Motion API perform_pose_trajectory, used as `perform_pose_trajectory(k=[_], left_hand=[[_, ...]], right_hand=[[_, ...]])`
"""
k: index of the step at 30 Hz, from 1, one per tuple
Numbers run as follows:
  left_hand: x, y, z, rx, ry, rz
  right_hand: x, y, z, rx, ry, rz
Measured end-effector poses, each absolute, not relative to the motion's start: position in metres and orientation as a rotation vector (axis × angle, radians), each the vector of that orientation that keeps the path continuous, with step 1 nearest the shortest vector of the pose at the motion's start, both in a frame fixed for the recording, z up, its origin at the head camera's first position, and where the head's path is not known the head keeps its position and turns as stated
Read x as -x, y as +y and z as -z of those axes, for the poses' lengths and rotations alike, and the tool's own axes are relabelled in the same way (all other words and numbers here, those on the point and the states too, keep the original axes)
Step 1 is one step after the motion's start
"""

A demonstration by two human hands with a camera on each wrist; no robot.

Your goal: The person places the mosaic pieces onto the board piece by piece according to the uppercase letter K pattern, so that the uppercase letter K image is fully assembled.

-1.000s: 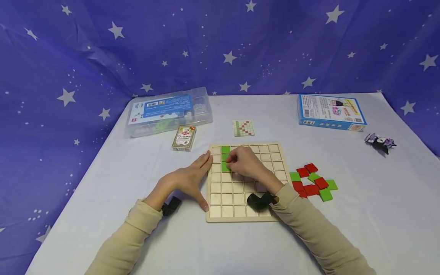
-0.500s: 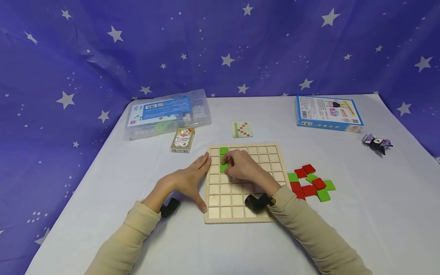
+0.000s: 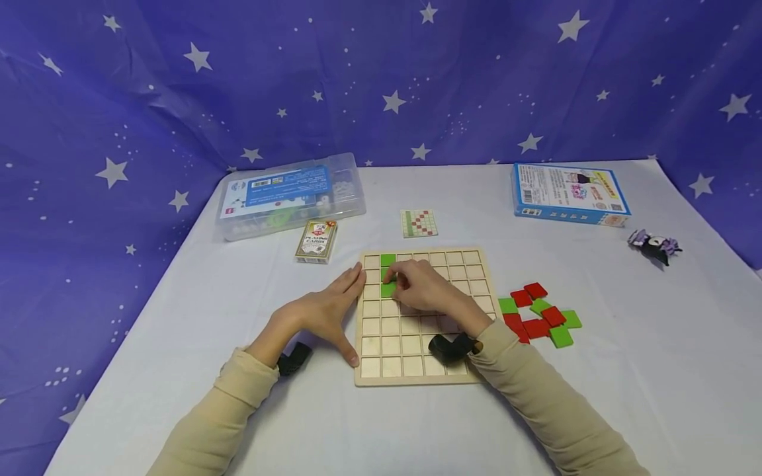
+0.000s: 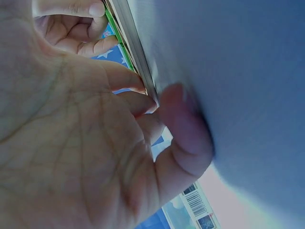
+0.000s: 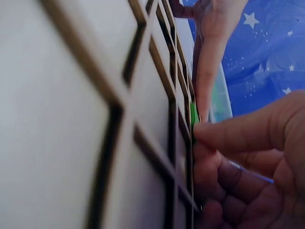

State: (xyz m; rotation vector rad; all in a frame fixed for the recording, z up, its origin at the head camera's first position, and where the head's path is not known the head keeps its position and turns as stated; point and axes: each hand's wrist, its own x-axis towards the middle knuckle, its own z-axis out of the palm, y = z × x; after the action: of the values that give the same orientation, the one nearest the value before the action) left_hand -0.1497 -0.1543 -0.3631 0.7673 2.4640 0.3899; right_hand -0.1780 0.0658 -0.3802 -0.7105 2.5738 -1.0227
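Note:
A square wooden grid board [image 3: 428, 381] lies on the table. Green square tiles [image 3: 388, 260] sit in its second column, at the far end. My right hand [image 3: 421, 285] is bent over that column, with thumb and index finger at the edges of the third green tile [image 3: 387, 291]; the right wrist view shows the thumb against a green tile [image 5: 193, 113]. Along the board's left edge rests my left hand [image 3: 324, 311], thumb spread from the fingers. In the left wrist view its fingertips [image 4: 151, 106] meet the board's side [image 4: 131, 43].
Loose red tiles [image 3: 536, 328] and green tiles [image 3: 561, 337] lie right of the board. Behind it is a small pattern card [image 3: 419, 223]. Farther out are a playing card box [image 3: 317, 242], a clear plastic case [image 3: 292, 195], a blue box [image 3: 570, 194] and a purple-black trinket [image 3: 655, 246].
The right thumb and index finger have shifted slightly over the third green tile. My left hand stays at the board's edge. The whole head view has moved a little.

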Motion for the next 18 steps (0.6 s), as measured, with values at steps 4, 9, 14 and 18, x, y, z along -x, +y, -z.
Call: perform_pose_trajectory(k=[4,9,14,18], left_hand=[[0.149,-0.153,0.363,-0.764,2.464,-0.4],[0.149,-0.153,0.364,-0.775,2.465,-0.409],[0.15,-0.154,0.363,-0.798,2.462,-0.399],[0.149,-0.155,0.363,-0.798,2.463,-0.404]], right_hand=[[0.176,0.084,0.374,0.794,2.436,1.097],[0.166,0.132,0.37,0.855,2.275,1.256],[0.153,0.204,0.368,0.668,2.362,1.371],[0.143,0.257,0.367,0.45,2.506,1.362]])
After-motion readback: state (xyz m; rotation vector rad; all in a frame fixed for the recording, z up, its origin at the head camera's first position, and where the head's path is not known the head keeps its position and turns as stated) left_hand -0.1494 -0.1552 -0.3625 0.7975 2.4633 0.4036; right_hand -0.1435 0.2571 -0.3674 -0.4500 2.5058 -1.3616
